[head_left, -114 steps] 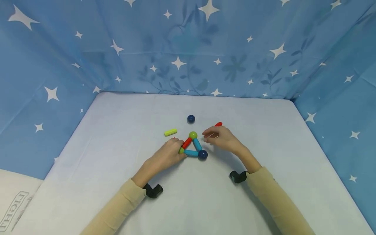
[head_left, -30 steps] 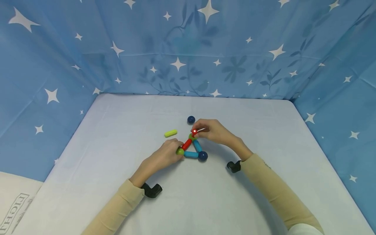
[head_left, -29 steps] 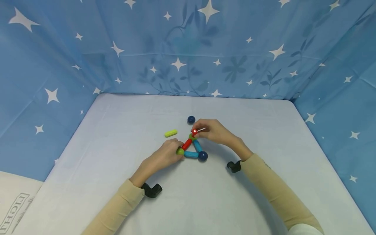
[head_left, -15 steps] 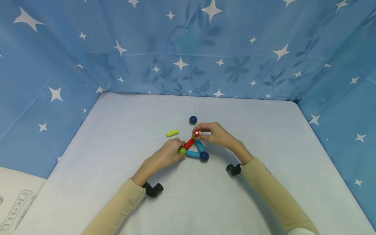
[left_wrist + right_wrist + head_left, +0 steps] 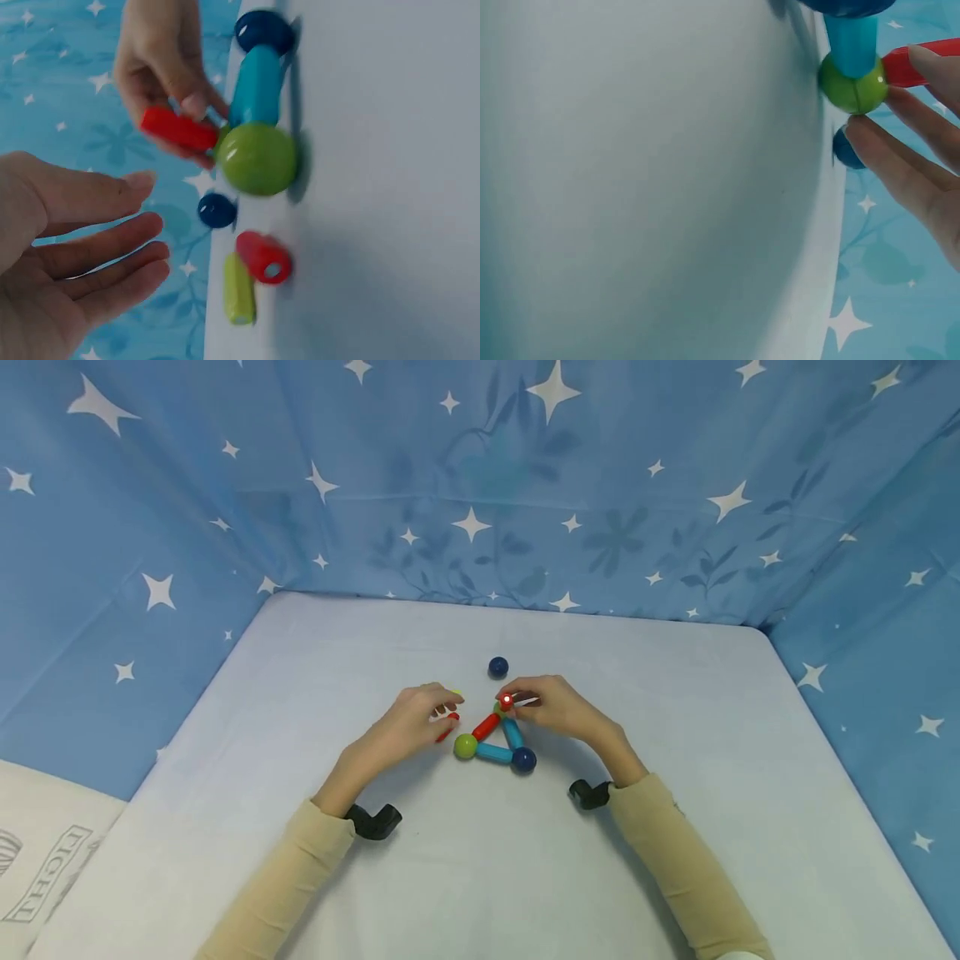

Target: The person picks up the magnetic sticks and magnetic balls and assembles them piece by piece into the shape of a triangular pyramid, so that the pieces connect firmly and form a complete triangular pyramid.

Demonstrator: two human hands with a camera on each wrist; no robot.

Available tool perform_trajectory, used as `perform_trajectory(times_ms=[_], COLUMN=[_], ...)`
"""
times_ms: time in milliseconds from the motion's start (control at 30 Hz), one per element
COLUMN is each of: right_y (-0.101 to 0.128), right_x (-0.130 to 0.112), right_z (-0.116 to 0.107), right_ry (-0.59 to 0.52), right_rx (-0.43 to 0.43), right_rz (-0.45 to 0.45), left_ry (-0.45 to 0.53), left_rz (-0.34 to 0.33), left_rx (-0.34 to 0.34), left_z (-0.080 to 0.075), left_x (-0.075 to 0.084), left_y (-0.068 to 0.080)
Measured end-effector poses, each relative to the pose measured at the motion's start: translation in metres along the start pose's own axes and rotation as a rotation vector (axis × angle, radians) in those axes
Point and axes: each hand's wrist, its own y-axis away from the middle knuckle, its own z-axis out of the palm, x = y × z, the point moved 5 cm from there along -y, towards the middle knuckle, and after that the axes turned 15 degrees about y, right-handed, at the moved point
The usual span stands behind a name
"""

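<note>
A triangle of magnetic rods and balls lies on the white table: a red rod (image 5: 486, 727), two blue rods (image 5: 494, 753), two green balls (image 5: 465, 746) and a navy ball (image 5: 523, 760). My right hand (image 5: 562, 708) pinches another red rod (image 5: 922, 64), which stands upright on the far green ball (image 5: 855, 86); its fingertips touch that ball. My left hand (image 5: 397, 727) is left of the triangle, fingers spread and holding nothing. Close by its fingertips lies a loose red rod (image 5: 262, 257); a lime-yellow rod (image 5: 240, 289) lies beside it, mostly hidden by the hand in the head view.
A loose navy ball (image 5: 498, 667) sits behind the triangle. Blue curtains with white stars (image 5: 472, 525) rise along the back and sides of the table (image 5: 645, 877). A printed pale cloth (image 5: 52, 852) lies at the left edge.
My right hand has brought the red rod from the right onto the far green ball and stood it up. My left hand has let go of the near green ball and moved away left.
</note>
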Motion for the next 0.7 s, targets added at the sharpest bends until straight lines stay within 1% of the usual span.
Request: perform_trajectory(times_ms=[67,133,200,333,433,500,567,700], right_y=[0.001,0.002,0.001,0.000,0.000,0.000,0.000,-0.001], right_x=[0.001,0.001,0.000,-0.001,-0.001,0.000,0.001,0.002], right_z=[0.000,0.000,-0.001,0.001,0.004,0.005,0.006,0.005], right_ry=[0.003,0.008,0.003,0.008,0.014,0.015,0.024,0.032], right_rx=[-0.007,-0.012,-0.014,-0.023,-0.025,-0.025,-0.023,-0.028], right_rz=[0.001,-0.003,-0.009,-0.009,0.002,0.014,0.013,0.026], left_ry=[-0.008,-0.033,-0.065,-0.134,-0.169,-0.174,-0.170,-0.159], left_rz=[0.028,0.011,-0.022,-0.113,-0.174,-0.210,-0.232,-0.238], left_rx=[0.041,0.051,0.033,-0.054,-0.132,-0.176,-0.211,-0.243], left_z=[-0.010,-0.016,-0.018,-0.015,-0.008,-0.004,0.000,0.002], left_x=[-0.001,-0.005,-0.011,-0.024,-0.032,-0.035,-0.038,-0.040], left_y=[-0.003,-0.009,-0.017,-0.034,-0.044,-0.049,-0.053,-0.058])
